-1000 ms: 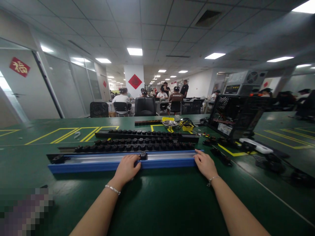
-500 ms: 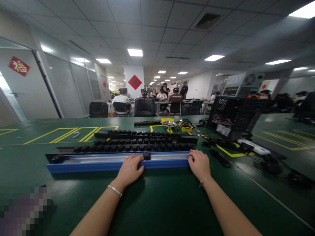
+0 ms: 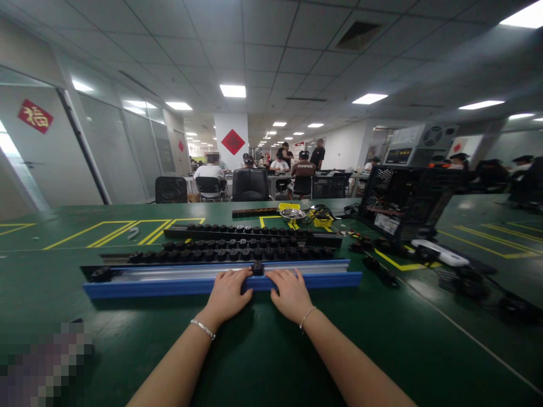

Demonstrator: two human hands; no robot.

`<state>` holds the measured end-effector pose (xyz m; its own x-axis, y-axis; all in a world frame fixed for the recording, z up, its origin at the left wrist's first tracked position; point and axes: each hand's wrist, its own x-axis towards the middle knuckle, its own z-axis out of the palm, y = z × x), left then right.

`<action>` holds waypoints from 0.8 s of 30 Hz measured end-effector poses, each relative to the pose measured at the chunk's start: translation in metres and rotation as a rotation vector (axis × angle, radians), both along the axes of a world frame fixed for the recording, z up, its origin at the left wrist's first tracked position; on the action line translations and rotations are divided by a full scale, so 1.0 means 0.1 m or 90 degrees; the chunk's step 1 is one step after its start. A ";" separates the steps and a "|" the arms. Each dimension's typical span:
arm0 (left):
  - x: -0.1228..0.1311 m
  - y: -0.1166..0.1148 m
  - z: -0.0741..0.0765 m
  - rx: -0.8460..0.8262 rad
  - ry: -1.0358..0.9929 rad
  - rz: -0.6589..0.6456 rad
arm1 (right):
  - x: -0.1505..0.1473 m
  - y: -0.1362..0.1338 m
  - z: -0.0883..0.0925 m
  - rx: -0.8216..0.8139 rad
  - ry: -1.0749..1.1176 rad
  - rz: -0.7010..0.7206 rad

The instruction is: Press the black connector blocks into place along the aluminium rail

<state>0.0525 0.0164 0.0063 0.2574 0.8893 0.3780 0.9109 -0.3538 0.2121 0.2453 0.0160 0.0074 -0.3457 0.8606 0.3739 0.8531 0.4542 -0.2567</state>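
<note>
A long blue rail with a silver channel (image 3: pixel 169 278) lies across the green table in front of me. A small black slider piece (image 3: pixel 257 267) sits in the channel near its middle. My left hand (image 3: pixel 229 295) rests on the rail's front edge, fingers bent, fingertips just left of the slider. My right hand (image 3: pixel 289 293) lies on the rail just right of the slider, fingers bent over the edge. Another black piece (image 3: pixel 100 274) sits at the rail's left end. Two black rails full of black pieces (image 3: pixel 237 251) lie behind it.
A black open computer case (image 3: pixel 403 200) stands at the right, with a white device (image 3: pixel 441 252) and cables near it. A metal bowl (image 3: pixel 292 213) and yellow parts lie further back. Other people sit at tables far behind. Yellow lines mark the table.
My right hand has slid left along the blue rail from its right end to beside the slider. My left hand has shifted slightly right with the slider.
</note>
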 end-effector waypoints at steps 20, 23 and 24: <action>0.02 -0.02 -0.03 0.018 0.021 -0.023 | 0.01 -0.01 0.04 0.003 -0.071 0.000; 0.01 -0.02 -0.05 0.022 0.021 -0.023 | 0.02 -0.01 0.04 0.008 -0.079 -0.002; 0.00 -0.01 -0.06 0.022 0.020 -0.023 | 0.02 -0.01 0.04 0.010 -0.080 -0.001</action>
<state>0.0526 0.0149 0.0005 0.3014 0.8657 0.3996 0.9035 -0.3933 0.1705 0.2474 0.0148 0.0111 -0.3889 0.8556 0.3416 0.8789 0.4557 -0.1406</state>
